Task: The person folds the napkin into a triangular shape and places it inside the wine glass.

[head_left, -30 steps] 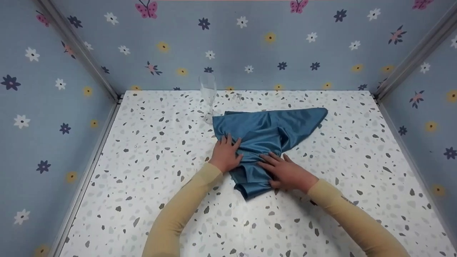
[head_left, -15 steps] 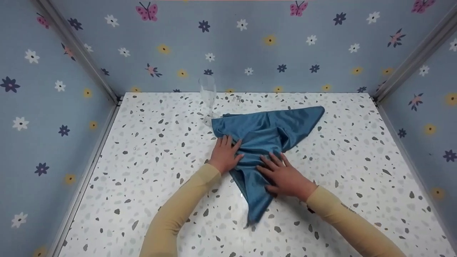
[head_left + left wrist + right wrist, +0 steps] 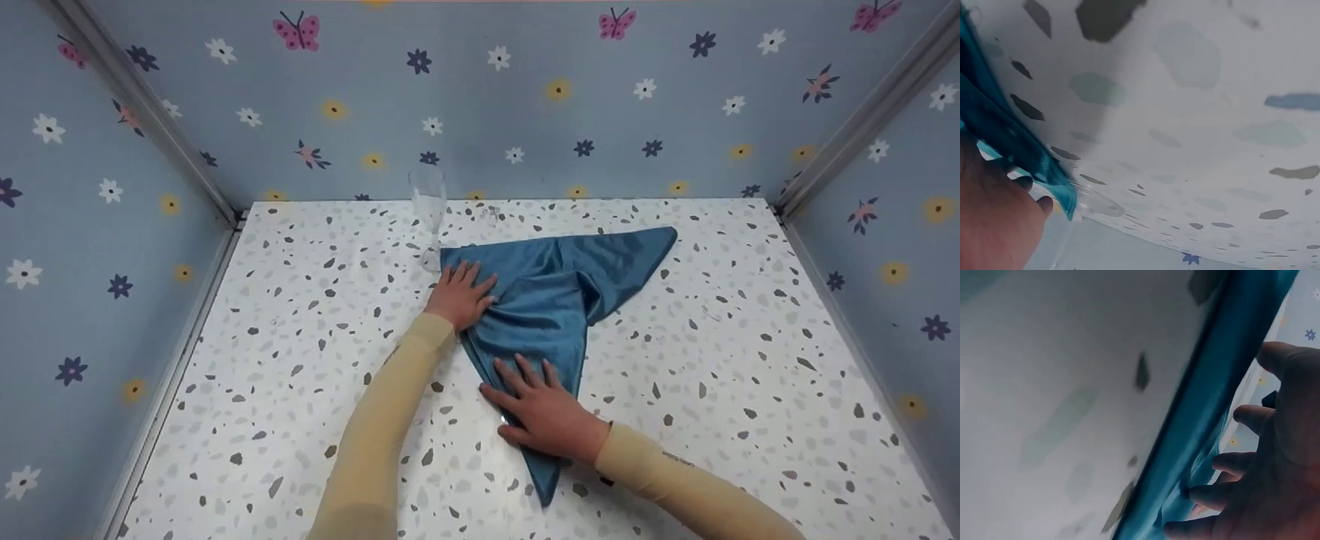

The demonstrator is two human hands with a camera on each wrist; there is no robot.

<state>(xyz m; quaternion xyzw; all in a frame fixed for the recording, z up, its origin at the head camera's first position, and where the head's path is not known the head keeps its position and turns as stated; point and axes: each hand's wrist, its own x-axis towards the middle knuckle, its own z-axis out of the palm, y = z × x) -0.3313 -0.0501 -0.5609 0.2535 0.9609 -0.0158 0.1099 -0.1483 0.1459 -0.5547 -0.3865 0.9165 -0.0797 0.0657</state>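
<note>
A shiny blue cloth [image 3: 536, 322], creased and folded, lies on the speckled tabletop in the head view. One point reaches toward the back right and another toward the front. My left hand [image 3: 456, 296] rests with spread fingers on the cloth's left edge, near its back left corner. Lower down, my right hand [image 3: 551, 416] lies flat over the narrowing front part, its fingers extended. In the left wrist view the cloth's edge [image 3: 1022, 140] runs past my fingertips. The right wrist view shows the cloth's long folded edge [image 3: 1202, 394] beside my outstretched fingers.
A clear stemmed glass [image 3: 430, 206] stands behind the cloth's back left corner, its foot close to the fabric. The white speckled table [image 3: 322, 420] is bordered by blue flower-patterned panels [image 3: 480, 97] at the back and both sides.
The cloth's front part has unfolded into a long point toward the front. My right hand has slid forward and left over it. My left hand has moved slightly up toward the back left corner.
</note>
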